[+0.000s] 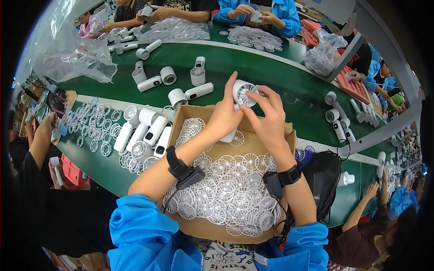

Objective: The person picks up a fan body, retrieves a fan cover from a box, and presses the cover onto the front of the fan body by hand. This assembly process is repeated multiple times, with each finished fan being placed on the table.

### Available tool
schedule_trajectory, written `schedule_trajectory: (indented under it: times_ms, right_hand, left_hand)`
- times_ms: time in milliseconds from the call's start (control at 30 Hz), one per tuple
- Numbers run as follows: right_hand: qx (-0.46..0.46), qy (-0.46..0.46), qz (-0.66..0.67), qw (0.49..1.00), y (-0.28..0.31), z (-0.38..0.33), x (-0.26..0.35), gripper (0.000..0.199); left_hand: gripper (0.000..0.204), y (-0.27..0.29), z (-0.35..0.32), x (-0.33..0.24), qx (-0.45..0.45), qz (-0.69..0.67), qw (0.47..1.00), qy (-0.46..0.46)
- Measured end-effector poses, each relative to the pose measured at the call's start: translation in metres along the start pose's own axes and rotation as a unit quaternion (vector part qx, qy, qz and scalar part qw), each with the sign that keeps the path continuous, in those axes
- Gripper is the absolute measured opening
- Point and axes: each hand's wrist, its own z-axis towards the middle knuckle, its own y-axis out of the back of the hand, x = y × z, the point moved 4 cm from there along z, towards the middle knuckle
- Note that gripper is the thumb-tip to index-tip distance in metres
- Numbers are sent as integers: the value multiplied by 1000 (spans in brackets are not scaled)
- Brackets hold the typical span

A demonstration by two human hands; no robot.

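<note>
Above the back of an open cardboard box (pixel 193 112), my left hand (pixel 224 116) is wrapped round a white handheld fan (pixel 229 136), its round head turned up to the right and its handle pointing down. A spoked white grille (pixel 242 90) shows on the front of that head. Bent over it from the right, my right hand (pixel 270 118) has its fingertips pressed on the grille and the rim. Whether the grille sits fully in the head cannot be made out. Many loose white spoked grilles (pixel 226 194) lie in the box. Dark straps with small black devices circle both my wrists.
White fans (pixel 155 130) and flat rings (pixel 106 124) lie left of the box. More fans (pixel 177 97) rest on the green conveyor (pixel 253 61) beyond. A black bag (pixel 322 180) and a metal post (pixel 384 135) stand right. Co-workers (pixel 257 13) sit across and at both sides.
</note>
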Motion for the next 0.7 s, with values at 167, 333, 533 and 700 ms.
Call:
schedule_trajectory:
  times_ms: [167,333,533,700]
  right_hand:
    - [2,8,-3,1000,-1,0,0,35]
    - [9,27,-10,1000,-3,-1,-3,34]
    - [23,112,-92,989,3,8,-10,27]
    - [42,-67,177,981,-3,3,-22,35]
  left_hand:
    - [80,-2,-1,3,3,-11,1000,2]
    - [78,-1,-1,-3,24,-16,999,36]
    - [75,-4,2,-10,107,-140,979,103]
    - [69,0,1,-27,128,-159,978,46]
